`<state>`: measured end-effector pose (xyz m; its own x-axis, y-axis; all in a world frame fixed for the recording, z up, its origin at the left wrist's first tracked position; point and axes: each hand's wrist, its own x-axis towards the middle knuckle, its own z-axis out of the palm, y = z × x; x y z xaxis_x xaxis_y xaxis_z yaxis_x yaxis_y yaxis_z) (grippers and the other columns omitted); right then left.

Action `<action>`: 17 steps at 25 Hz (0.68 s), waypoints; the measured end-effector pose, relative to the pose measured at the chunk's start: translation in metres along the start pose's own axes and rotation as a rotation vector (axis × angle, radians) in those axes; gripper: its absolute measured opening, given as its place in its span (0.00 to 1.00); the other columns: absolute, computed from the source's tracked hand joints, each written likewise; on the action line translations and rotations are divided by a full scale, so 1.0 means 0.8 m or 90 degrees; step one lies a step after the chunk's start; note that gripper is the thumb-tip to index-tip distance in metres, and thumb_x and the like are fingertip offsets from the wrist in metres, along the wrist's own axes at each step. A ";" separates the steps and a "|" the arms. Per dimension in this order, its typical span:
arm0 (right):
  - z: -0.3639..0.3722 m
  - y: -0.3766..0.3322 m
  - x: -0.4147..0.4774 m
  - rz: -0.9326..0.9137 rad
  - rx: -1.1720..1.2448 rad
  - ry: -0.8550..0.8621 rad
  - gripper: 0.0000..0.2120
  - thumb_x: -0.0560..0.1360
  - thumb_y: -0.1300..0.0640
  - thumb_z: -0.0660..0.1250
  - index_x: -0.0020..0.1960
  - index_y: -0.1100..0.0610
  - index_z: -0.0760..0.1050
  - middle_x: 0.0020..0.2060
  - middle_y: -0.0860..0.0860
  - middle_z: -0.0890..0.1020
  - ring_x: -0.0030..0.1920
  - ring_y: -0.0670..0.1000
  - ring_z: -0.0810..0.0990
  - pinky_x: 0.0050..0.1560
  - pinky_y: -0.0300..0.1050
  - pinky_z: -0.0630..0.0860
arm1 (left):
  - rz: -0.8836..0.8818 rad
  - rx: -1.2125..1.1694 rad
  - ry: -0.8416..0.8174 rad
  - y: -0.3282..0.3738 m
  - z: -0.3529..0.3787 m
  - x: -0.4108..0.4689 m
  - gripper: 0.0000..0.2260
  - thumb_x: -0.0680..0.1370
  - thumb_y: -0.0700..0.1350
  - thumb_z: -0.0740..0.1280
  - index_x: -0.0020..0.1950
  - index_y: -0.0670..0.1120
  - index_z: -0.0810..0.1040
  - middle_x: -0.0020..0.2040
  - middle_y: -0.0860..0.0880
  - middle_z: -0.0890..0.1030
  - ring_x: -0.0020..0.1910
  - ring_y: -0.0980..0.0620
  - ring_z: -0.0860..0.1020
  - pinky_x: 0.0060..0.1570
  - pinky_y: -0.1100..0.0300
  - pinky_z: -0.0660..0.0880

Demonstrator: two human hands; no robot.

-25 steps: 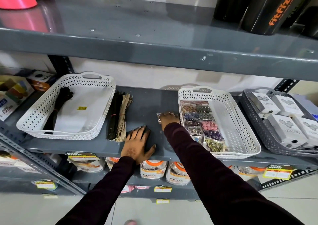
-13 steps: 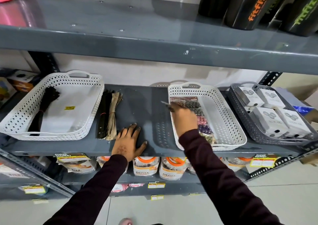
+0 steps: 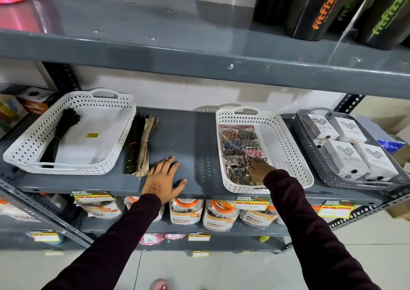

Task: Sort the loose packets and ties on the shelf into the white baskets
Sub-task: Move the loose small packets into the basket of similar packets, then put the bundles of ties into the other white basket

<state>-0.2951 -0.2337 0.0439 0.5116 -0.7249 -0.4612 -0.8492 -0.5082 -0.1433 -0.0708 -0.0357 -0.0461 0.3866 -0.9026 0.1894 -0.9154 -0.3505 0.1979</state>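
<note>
Right hand (image 3: 258,170) down inside white basket (image 3: 286,134), fingers bent onto shiny packets (image 3: 238,147); grip hard to tell. Left hand (image 3: 164,179) flat on gray shelf (image 3: 195,134), fingers spread, holding nothing. Other white basket (image 3: 26,147) far left of it. Loose ties (image 3: 139,147) just left of left hand.

Grey shelf (image 3: 190,134), white baskets (image 3: 66,165), tie bundles (image 3: 142,147), grey basket (image 3: 310,147)

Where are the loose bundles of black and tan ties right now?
The loose bundles of black and tan ties lie on the grey metal shelf, just right of the left white perforated basket, with the left hand flat beside them.
</note>
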 end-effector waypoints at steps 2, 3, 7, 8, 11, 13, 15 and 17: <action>-0.003 -0.007 -0.002 -0.007 0.018 0.038 0.21 0.82 0.56 0.50 0.72 0.65 0.60 0.71 0.63 0.67 0.70 0.59 0.69 0.71 0.50 0.67 | -0.004 -0.002 -0.005 -0.001 -0.001 0.000 0.30 0.72 0.61 0.55 0.64 0.41 0.73 0.65 0.40 0.74 0.62 0.39 0.72 0.60 0.42 0.69; -0.006 -0.013 -0.003 -0.014 0.024 0.063 0.21 0.82 0.56 0.51 0.71 0.65 0.62 0.68 0.64 0.71 0.67 0.59 0.72 0.68 0.49 0.69 | -0.006 -0.008 -0.009 -0.001 -0.002 0.001 0.31 0.72 0.62 0.55 0.64 0.41 0.73 0.65 0.40 0.74 0.62 0.40 0.71 0.62 0.42 0.67; -0.024 -0.048 -0.017 -0.030 0.025 0.171 0.19 0.81 0.54 0.55 0.65 0.64 0.70 0.62 0.65 0.78 0.62 0.61 0.77 0.63 0.51 0.73 | 0.023 -0.030 -0.011 0.006 -0.011 -0.001 0.33 0.71 0.63 0.54 0.65 0.42 0.72 0.66 0.41 0.73 0.65 0.42 0.69 0.68 0.46 0.60; -0.028 -0.062 -0.020 -0.037 0.026 0.194 0.18 0.80 0.53 0.56 0.63 0.63 0.72 0.60 0.65 0.79 0.61 0.62 0.77 0.62 0.52 0.73 | 0.029 -0.041 0.003 0.006 -0.018 -0.002 0.33 0.71 0.63 0.54 0.65 0.42 0.72 0.67 0.41 0.73 0.66 0.42 0.68 0.69 0.46 0.58; -0.035 -0.126 -0.023 -0.093 0.087 0.256 0.16 0.78 0.51 0.60 0.57 0.62 0.77 0.56 0.63 0.82 0.59 0.62 0.79 0.60 0.52 0.75 | 0.037 -0.082 0.047 -0.019 -0.046 -0.016 0.31 0.71 0.61 0.55 0.65 0.41 0.73 0.67 0.41 0.72 0.66 0.43 0.69 0.69 0.47 0.58; -0.034 -0.184 -0.019 -0.122 0.131 0.271 0.16 0.78 0.50 0.61 0.54 0.62 0.78 0.54 0.60 0.83 0.58 0.60 0.80 0.59 0.50 0.75 | 0.047 -0.088 0.097 -0.057 -0.072 -0.028 0.29 0.72 0.60 0.56 0.64 0.42 0.73 0.67 0.42 0.72 0.66 0.44 0.69 0.69 0.47 0.59; -0.029 -0.238 -0.009 -0.132 0.162 0.261 0.16 0.78 0.50 0.61 0.54 0.61 0.79 0.55 0.59 0.83 0.57 0.60 0.80 0.60 0.49 0.75 | 0.046 -0.089 0.147 -0.100 -0.103 -0.040 0.27 0.72 0.58 0.58 0.64 0.42 0.74 0.67 0.42 0.73 0.66 0.45 0.69 0.68 0.47 0.58; -0.016 -0.291 0.013 -0.140 0.185 0.222 0.15 0.79 0.51 0.61 0.53 0.62 0.80 0.54 0.60 0.83 0.57 0.60 0.80 0.59 0.49 0.75 | 0.028 -0.072 0.182 -0.150 -0.130 -0.052 0.25 0.72 0.58 0.60 0.63 0.43 0.75 0.67 0.42 0.73 0.65 0.44 0.70 0.68 0.47 0.58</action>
<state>-0.0902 -0.1286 0.0835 0.6531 -0.7530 -0.0801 -0.6927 -0.5512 -0.4651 0.0343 0.0700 0.0224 0.3772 -0.8040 0.4597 -0.9200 -0.2681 0.2860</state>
